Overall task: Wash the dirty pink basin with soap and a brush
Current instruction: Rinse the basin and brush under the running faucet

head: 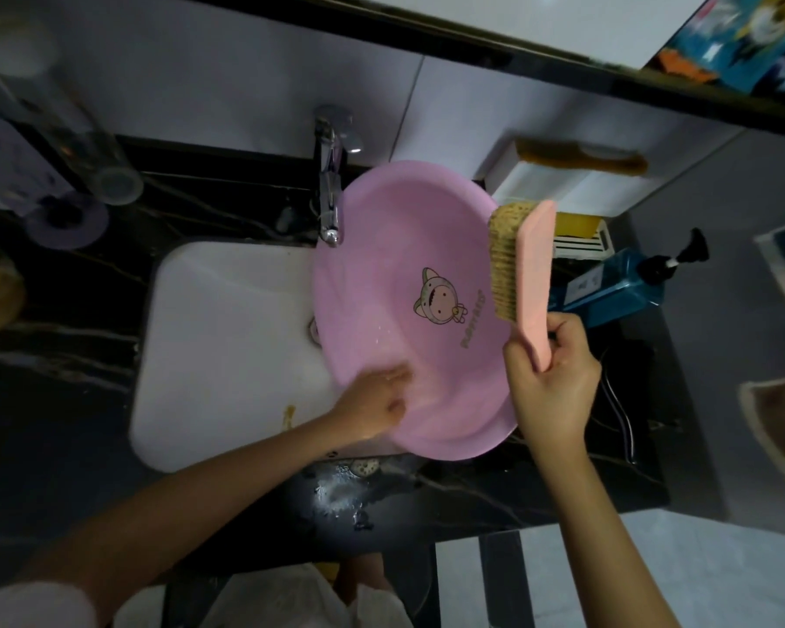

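Our left grip (377, 403) lies spread inside the tilted pink basin (395, 247) over the sink (209, 337), right grip (556, 373) curled round the brush (535, 274) poised at its rim; we judge scrubbing comes next, bristles pressed in.

Hands hold brush (524, 269) and pink basin (395, 247).

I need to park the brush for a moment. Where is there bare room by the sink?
The white sink is bare left of the pink basin, out to its left wall. Left of the sink the dark counter is free; its front strip is wet. Right of the basin is crowded: blue soap bottle and a cable.
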`<action>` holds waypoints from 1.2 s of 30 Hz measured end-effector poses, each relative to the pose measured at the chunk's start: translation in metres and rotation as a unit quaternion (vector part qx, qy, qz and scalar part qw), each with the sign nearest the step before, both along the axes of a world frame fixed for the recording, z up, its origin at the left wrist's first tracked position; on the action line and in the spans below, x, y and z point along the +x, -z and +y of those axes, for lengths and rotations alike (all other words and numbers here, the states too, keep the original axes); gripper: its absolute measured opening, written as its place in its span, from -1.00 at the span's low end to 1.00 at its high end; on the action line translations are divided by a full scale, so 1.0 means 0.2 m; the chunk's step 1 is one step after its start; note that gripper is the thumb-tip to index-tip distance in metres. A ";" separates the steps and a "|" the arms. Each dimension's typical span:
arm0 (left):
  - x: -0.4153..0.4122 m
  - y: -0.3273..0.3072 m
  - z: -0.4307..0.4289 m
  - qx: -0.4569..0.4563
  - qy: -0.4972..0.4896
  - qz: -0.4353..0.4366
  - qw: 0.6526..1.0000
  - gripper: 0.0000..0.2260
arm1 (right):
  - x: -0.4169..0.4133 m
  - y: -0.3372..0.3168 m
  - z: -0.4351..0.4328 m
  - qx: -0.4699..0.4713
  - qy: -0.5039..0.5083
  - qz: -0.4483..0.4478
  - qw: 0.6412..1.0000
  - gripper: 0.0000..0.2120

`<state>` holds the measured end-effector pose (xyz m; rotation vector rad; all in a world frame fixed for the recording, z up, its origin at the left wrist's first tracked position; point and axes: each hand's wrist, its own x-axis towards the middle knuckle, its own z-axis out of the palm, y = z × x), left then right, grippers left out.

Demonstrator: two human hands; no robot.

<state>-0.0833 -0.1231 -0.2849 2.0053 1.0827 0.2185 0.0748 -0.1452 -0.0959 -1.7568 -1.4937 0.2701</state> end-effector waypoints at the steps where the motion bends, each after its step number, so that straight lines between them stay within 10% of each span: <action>1: -0.06 0.00 0.02 -0.009 -0.038 -0.050 0.998 -0.59 | 0.02 -0.01 0.00 -0.009 -0.005 -0.012 1.000 -0.66; 7: -0.25 -0.07 0.18 -0.131 -0.386 -0.056 0.911 -0.33 | 0.08 -0.15 0.13 -0.043 -0.051 -0.140 0.988 -0.77; 15: -0.28 -0.05 0.22 -0.113 -0.362 -0.111 0.919 -0.27 | 0.03 -0.34 0.47 -0.117 -0.055 -0.330 0.935 -0.69; 24: -0.36 -0.11 0.42 0.052 -0.365 -0.115 0.922 -0.31 | 0.14 -0.13 0.16 -0.132 -0.005 -0.232 0.964 -0.66; 29: -0.18 -0.03 0.35 0.226 -0.341 0.045 0.911 -0.31 | 0.10 -0.04 0.07 -0.091 0.021 -0.185 0.978 -0.67; 36: 0.20 0.11 0.09 0.049 -0.093 0.201 0.974 -0.35 | 0.09 -0.02 0.07 -0.071 0.002 -0.182 0.981 -0.53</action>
